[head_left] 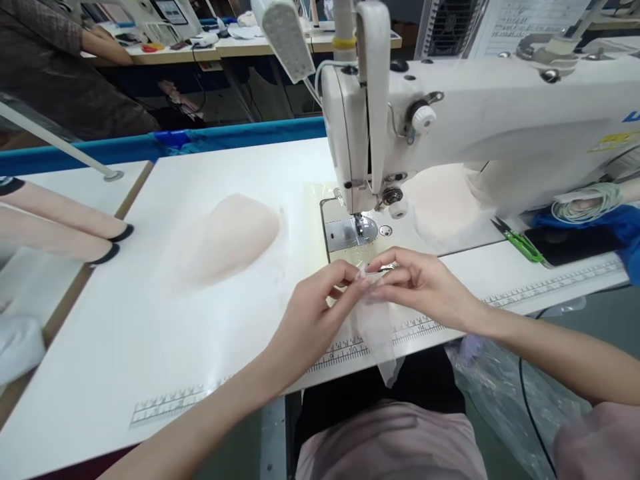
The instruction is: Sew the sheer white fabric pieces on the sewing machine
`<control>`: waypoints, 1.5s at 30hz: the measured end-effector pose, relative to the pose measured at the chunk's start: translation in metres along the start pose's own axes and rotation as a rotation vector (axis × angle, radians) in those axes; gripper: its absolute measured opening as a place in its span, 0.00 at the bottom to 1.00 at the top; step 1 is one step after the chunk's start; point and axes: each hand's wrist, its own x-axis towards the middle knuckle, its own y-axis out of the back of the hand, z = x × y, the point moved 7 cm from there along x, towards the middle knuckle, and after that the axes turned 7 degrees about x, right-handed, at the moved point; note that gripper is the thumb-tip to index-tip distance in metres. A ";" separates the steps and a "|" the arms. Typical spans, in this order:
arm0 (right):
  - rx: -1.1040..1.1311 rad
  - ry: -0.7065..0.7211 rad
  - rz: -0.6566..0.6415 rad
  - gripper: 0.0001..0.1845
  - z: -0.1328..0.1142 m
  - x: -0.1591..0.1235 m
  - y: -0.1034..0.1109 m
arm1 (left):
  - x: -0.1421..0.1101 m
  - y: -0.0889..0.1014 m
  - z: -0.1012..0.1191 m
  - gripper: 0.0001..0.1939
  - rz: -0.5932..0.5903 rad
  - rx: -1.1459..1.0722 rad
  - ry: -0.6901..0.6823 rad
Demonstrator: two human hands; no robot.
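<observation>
A sheer white fabric piece (pixel 379 333) hangs from my fingertips over the table's front edge, its pointed lower end above my lap. My left hand (pixel 325 297) pinches the top of it between thumb and fingers. Opposite, my right hand (pixel 417 283) is closed on the same gathered edge, fingertips nearly touching the left ones. A small dark metal object (pixel 387 269) shows among the right fingers; its kind is not clear. Both hands are just in front of the sewing machine (pixel 357 133), near its needle plate (pixel 345 233).
Pale, sheer fabric (pixel 240 233) lies on the white table (pixel 200 347) at left, with another piece (pixel 445 200) under the machine arm. Green-handled snips (pixel 520 243) and a dark phone (pixel 575 241) are at right. Printed rulers (pixel 420 328) run along the front edge. Another person (pixel 55 73) is at the back left.
</observation>
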 end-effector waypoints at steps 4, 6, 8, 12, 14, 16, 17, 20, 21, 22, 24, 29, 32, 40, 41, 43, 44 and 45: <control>0.140 -0.169 -0.146 0.11 0.002 0.004 0.003 | 0.007 0.006 -0.022 0.13 -0.234 -0.269 0.101; 0.179 -0.239 -0.263 0.10 0.004 0.008 0.001 | 0.006 0.000 -0.030 0.15 -0.447 -0.409 0.164; 0.176 -0.273 -0.315 0.09 0.006 0.014 -0.001 | 0.007 -0.003 -0.032 0.20 -0.555 -0.478 0.193; 0.150 -0.258 -0.284 0.08 0.007 0.027 0.001 | 0.017 0.001 -0.028 0.19 -0.398 -0.349 0.173; 0.114 -0.244 -0.280 0.09 0.005 0.031 0.004 | 0.021 0.007 -0.028 0.15 -0.251 -0.261 0.173; -0.014 -0.214 -0.290 0.09 0.001 0.036 0.008 | 0.024 0.009 -0.030 0.15 -0.159 -0.207 0.186; -0.121 -0.180 -0.289 0.08 -0.003 0.039 0.010 | 0.025 0.010 -0.031 0.15 -0.131 -0.173 0.183; -0.410 -0.070 -0.253 0.09 -0.016 0.049 0.017 | 0.028 0.011 -0.032 0.12 -0.057 0.009 0.111; -0.439 -0.060 -0.238 0.09 -0.018 0.052 0.019 | 0.029 0.012 -0.031 0.11 -0.027 0.079 0.068; -0.435 -0.069 -0.223 0.09 -0.018 0.055 0.020 | 0.030 0.013 -0.029 0.11 0.001 0.142 0.023; -0.382 -0.114 -0.203 0.08 -0.014 0.060 0.021 | 0.030 0.013 -0.026 0.10 0.053 0.251 -0.057; -0.261 -0.109 -0.134 0.04 -0.004 0.058 0.019 | 0.024 0.011 -0.028 0.10 0.142 0.476 -0.192; -0.448 0.103 -0.074 0.03 -0.011 0.052 0.017 | 0.019 0.005 -0.034 0.11 0.098 0.559 -0.238; -0.602 0.442 -0.008 0.05 -0.016 0.043 0.010 | 0.012 0.001 -0.027 0.08 0.178 0.587 -0.389; -0.605 0.458 -0.008 0.05 -0.016 0.043 0.009 | 0.013 0.001 -0.026 0.08 0.183 0.586 -0.393; -0.609 0.475 -0.016 0.04 -0.016 0.042 0.008 | 0.013 0.001 -0.025 0.08 0.184 0.581 -0.396; -0.609 0.479 -0.023 0.04 -0.016 0.042 0.008 | 0.013 0.002 -0.024 0.08 0.188 0.576 -0.397; -0.607 0.480 -0.029 0.05 -0.016 0.042 0.008 | 0.013 0.002 -0.024 0.09 0.191 0.571 -0.400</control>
